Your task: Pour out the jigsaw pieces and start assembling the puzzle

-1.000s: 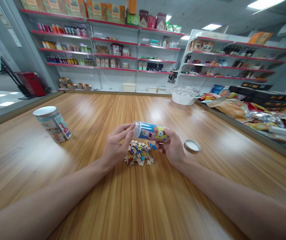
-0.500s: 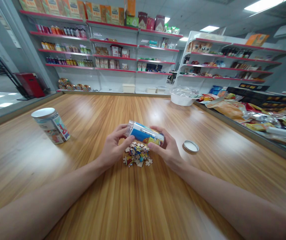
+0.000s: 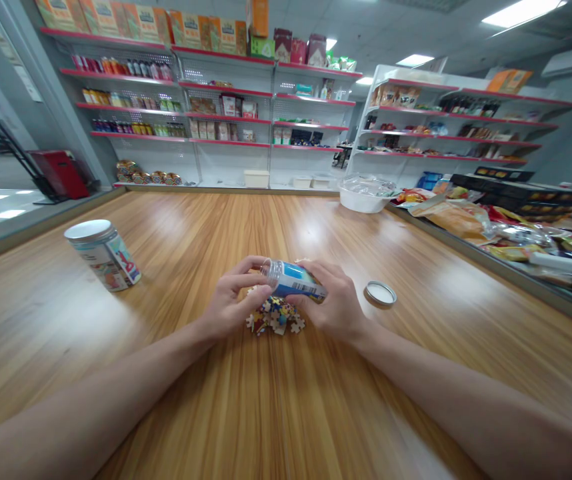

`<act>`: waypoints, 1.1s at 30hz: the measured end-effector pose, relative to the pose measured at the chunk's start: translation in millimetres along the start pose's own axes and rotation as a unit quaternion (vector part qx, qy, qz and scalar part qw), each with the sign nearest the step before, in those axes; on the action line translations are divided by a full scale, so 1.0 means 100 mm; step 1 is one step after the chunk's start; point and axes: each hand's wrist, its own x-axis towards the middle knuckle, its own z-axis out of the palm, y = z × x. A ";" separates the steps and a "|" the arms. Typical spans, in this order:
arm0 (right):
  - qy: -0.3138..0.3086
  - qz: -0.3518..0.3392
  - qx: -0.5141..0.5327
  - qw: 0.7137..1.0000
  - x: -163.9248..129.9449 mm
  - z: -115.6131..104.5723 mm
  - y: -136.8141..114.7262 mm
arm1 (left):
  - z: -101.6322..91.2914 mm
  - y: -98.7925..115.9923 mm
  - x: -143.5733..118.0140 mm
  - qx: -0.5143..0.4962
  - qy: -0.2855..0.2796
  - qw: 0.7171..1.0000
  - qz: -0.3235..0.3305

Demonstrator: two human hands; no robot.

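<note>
over the pieces [image 3: 277,321], we held the jar [image 3: 291,277] crosswise: our left hand [image 3: 231,299] gripped its mouth end, our right hand [image 3: 337,300] its other end.

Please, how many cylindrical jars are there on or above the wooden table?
2: a white-topped jar standing at left, and a blue-labelled jar held sideways in the right hand.

I am wearing the one camera on my head, and it is looking forward and down across the table [image 3: 291,413], catching my left hand [image 3: 231,300] and right hand [image 3: 337,299] at near range, the shelves [image 3: 229,142] well beyond.
</note>
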 end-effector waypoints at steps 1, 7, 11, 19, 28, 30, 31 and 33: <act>-0.002 -0.004 -0.009 1.000 0.00 0.00 0.00 | 0.00 0.00 0.00 -0.029 0.005 1.000 -0.011; -0.013 -0.021 -0.048 0.999 0.01 0.01 0.03 | -0.02 -0.03 0.04 -0.124 -0.011 0.987 -0.100; -0.032 -0.024 -0.050 0.998 0.01 -0.01 0.00 | -0.07 -0.12 0.05 -0.197 -0.066 0.968 -0.144; -0.041 -0.054 -0.046 0.997 0.02 -0.02 -0.06 | -0.13 -0.18 0.05 -0.223 -0.111 0.956 -0.155; -0.043 -0.058 -0.045 0.996 0.01 -0.03 -0.05 | -0.13 -0.13 0.07 -0.217 -0.100 0.958 -0.156; -0.043 -0.057 -0.044 0.996 0.01 -0.03 -0.04 | -0.13 -0.13 0.07 -0.211 -0.097 0.961 -0.153; -0.043 -0.057 -0.044 0.996 0.01 -0.03 -0.04 | -0.12 -0.13 0.08 -0.205 -0.097 0.962 -0.151; -0.042 -0.056 -0.046 0.996 0.00 -0.03 -0.02 | -0.12 -0.12 0.08 -0.196 -0.100 0.964 -0.149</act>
